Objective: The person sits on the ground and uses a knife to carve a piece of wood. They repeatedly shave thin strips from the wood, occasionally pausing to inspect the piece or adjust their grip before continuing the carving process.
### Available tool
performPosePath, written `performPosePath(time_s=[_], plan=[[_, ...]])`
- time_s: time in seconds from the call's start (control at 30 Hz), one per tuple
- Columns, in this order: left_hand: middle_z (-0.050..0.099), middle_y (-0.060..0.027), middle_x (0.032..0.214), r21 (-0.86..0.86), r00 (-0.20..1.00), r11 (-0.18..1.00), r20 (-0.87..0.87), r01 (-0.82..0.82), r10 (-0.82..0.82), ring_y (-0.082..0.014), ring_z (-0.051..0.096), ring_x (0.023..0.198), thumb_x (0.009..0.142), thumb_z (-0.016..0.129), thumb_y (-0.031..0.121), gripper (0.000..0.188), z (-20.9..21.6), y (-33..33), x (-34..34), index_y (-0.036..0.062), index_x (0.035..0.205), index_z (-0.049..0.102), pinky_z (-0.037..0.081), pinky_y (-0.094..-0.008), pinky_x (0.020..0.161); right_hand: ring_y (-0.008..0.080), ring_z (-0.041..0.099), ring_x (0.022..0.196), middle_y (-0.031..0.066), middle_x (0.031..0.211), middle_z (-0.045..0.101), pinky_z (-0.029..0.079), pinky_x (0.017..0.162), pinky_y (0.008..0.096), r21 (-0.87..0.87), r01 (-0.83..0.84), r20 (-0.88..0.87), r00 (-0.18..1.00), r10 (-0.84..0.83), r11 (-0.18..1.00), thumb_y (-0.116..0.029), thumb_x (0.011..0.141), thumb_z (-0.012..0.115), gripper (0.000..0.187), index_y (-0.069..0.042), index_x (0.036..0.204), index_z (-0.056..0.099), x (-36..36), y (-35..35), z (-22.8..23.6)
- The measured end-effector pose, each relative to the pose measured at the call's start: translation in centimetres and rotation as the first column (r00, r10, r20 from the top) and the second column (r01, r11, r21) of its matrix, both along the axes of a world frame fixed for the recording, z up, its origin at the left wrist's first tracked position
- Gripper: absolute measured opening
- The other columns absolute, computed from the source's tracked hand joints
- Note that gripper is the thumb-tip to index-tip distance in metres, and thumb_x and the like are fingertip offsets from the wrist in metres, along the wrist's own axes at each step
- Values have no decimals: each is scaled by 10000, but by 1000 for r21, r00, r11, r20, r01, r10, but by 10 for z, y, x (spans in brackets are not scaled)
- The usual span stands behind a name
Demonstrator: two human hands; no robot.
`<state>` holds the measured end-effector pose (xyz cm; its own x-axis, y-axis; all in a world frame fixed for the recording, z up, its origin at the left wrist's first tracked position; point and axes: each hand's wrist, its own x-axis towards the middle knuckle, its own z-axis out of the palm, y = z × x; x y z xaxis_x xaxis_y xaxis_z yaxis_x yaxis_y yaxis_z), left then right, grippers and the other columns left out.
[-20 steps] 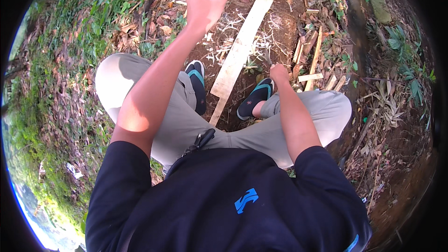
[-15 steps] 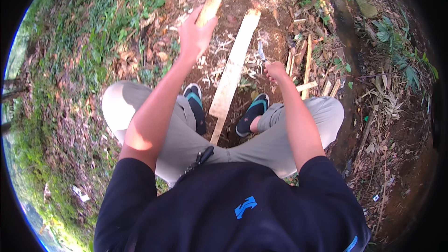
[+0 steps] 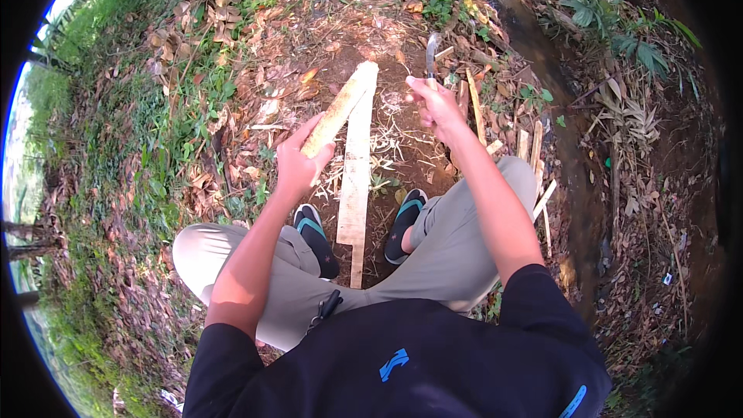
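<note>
Left hand (image 3: 298, 162) is wrapped around the near end of a stiff, light-looking split bamboo stick (image 3: 338, 111), while the right hand (image 3: 433, 102) is closed on a curved knife (image 3: 430, 54).

Open room is left above the bare soil between the raised wooden stick (image 3: 334, 118) and the curved blade (image 3: 430, 56), while lower passage is blocked by the flat plank (image 3: 357, 170) and split slats (image 3: 534, 155).
</note>
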<state>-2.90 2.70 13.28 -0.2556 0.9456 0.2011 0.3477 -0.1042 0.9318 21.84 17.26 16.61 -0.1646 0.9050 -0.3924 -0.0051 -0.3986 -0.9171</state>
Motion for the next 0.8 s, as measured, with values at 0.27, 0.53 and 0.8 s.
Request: performPosePath(time_s=[0.27,0.53,0.8], plan=[[699,-157,1090,-13,965,979,-166,204,-203,-182,662,1003,775,741,169,601,-3,2,18,64,1339,562,490,-312,891,44,362,451,56,1001,655,312,409,214,-45,-73,-121,990,67,996,-335,874,721,408,-45,1144,620,3,-5,-5],[678,-175,1130,-408,920,881,-194,241,-341,-348,660,1030,762,765,335,706,-16,1,21,126,1384,504,502,-398,875,52,393,469,12,869,618,334,416,236,36,-214,64,975,211,976,-241,888,713,307,-45,1108,626,0,1,-20],[692,-166,1043,-770,856,604,-157,207,-493,-348,649,1004,833,674,444,543,-28,-11,17,53,1200,591,450,-442,928,216,636,699,113,806,671,502,628,372,141,-444,701,676,227,885,-354,871,700,359,-33,1027,662,-2,1,-57]])
